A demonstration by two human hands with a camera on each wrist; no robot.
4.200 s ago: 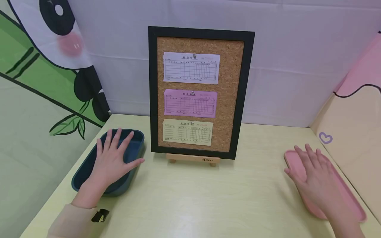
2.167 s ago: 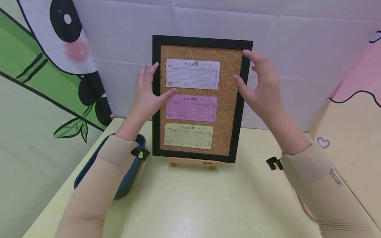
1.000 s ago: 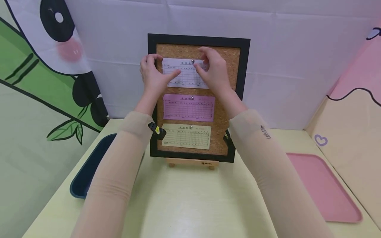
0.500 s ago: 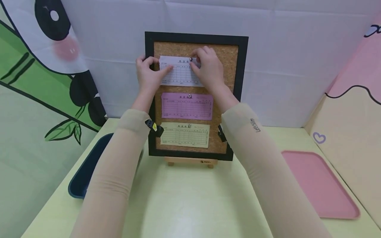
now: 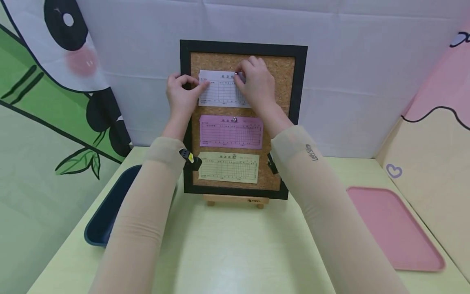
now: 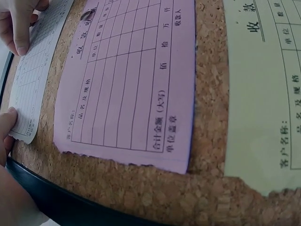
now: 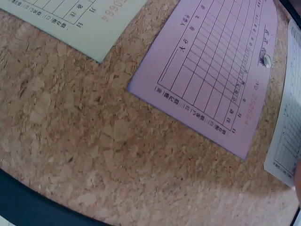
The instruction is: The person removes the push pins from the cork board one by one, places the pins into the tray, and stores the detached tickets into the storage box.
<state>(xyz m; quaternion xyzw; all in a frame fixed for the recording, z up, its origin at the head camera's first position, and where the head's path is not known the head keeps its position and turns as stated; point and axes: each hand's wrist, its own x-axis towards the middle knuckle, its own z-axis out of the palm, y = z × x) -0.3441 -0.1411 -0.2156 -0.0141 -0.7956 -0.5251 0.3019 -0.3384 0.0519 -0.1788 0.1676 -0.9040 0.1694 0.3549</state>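
A black-framed cork board (image 5: 279, 94) carries a white receipt slip (image 5: 220, 92), a pink slip (image 5: 231, 132) and a yellow slip (image 5: 227, 169), one below another. My left hand (image 5: 180, 93) pinches the white slip's left edge between thumb and index finger; the left wrist view shows that thumb (image 6: 6, 120) lying over the paper. With thumb and index finger, my right hand (image 5: 260, 83) pinches the push pin (image 5: 236, 74) at the white slip's top, hiding the slip's right part. Silvery pins stand in the pink slip (image 7: 202, 70) and the yellow one.
The board stands on a small wooden easel (image 5: 235, 199) on a pale table (image 5: 227, 245). A dark blue bin (image 5: 96, 230) sits at the left, partly behind my left sleeve. At the right lies a pink tray (image 5: 400, 228). A printed cloth (image 5: 349, 73) hangs behind.
Both hands rose from the bin and tray to the board. The right fingers closed on the white slip's pin, and the left thumb and index finger came together on its left edge.
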